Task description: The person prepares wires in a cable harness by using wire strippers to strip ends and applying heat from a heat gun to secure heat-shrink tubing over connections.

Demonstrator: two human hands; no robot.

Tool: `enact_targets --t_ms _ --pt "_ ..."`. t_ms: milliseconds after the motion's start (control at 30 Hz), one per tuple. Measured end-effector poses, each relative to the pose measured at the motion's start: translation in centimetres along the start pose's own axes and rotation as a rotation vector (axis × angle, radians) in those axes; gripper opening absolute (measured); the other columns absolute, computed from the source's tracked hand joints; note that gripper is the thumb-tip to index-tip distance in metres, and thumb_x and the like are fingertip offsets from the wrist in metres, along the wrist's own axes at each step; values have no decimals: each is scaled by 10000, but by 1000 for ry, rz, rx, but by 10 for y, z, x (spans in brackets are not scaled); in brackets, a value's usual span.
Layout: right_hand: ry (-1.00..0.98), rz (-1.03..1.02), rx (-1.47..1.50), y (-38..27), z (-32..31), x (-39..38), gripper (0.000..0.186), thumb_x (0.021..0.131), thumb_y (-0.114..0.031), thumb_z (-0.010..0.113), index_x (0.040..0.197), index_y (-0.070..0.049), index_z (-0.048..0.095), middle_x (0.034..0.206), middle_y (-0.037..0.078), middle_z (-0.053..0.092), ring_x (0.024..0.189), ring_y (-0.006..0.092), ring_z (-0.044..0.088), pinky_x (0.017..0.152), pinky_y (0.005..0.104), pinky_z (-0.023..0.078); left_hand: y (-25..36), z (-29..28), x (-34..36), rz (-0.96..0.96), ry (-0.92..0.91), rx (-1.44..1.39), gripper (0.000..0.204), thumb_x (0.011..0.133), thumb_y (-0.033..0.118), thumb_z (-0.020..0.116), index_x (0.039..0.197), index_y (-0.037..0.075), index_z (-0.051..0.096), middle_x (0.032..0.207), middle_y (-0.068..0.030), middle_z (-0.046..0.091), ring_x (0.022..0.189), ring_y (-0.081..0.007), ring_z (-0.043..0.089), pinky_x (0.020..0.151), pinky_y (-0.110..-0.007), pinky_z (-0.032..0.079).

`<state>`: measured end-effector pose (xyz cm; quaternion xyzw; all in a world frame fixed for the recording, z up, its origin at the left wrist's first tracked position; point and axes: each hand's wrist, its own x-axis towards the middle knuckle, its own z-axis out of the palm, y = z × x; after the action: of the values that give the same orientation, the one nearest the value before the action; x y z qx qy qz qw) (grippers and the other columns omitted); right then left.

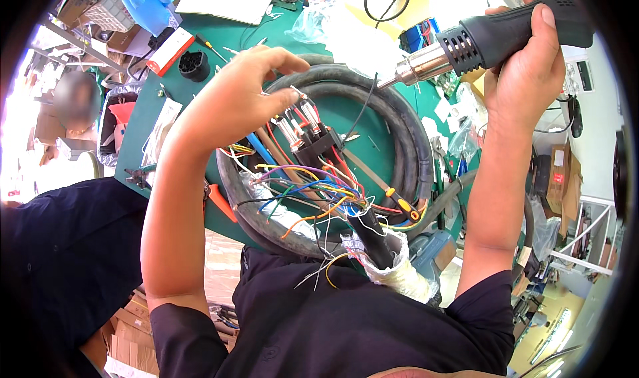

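here | right hand (526, 88) gripping heat gun (476, 45) | left hand (243, 91) spread | open tabletop (343, 105) inside coil's (421, 151) edge

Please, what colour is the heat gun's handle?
The handle is black, showing best in the head view.

The right hand (526, 78) grips a black heat gun (489, 41), its metal nozzle (426, 63) pointing left over a coil of thick black cable (414, 145) on the green bench (383, 153). The left hand (249, 95) curves, thumb and fingers (285, 60) apart, near a black connector block (316, 150); contact is unclear. Loose coloured wires (319, 186) fan out below, beside an orange-and-black tool handle (405, 206). A black cup (194, 65) stands farther left.
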<state>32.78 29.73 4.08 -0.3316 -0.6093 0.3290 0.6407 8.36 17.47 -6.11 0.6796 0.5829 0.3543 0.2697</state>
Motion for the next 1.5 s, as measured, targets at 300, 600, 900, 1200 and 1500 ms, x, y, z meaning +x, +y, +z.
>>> enact_targets --t_ms 300,600,900,1200,1500 --pt "2 7 -4 1 -3 -2 370 914 -282 549 1089 44 561 802 177 663 697 222 656 658 327 552 -4 13 11 -120 -263 -270 209 818 85 650 1016 16 648 949 -46 654 799 -97 578 727 -252 467" --pt "13 -4 7 7 -3 1 360 917 -273 546 1083 46 553 806 188 664 708 232 660 684 340 559 -1 9 13 -181 -318 -290 142 823 87 663 946 18 646 870 -26 651 770 -87 573 697 -230 464" --pt "-17 -16 -12 8 0 -2 353 922 -278 534 1073 40 557 808 184 664 718 226 658 687 330 550 -13 2 8 -136 -210 -397 314 871 79 580 1175 0 577 1023 -62 615 893 -110 560 810 -258 459" --pt "-21 18 -43 0 11 -4 379 927 -284 507 1143 22 562 816 171 669 701 211 649 645 302 532 -23 -19 -20 -338 94 -308 230 949 180 525 1023 -20 610 863 -14 599 815 -73 520 769 -233 412" --pt "-166 -164 -95 -4 38 -22 452 913 -332 574 1109 74 547 911 83 581 808 136 548 723 252 452 -18 -9 -59 -457 219 -418 193 938 146 515 989 -11 614 759 13 541 704 -57 463 653 -220 384"
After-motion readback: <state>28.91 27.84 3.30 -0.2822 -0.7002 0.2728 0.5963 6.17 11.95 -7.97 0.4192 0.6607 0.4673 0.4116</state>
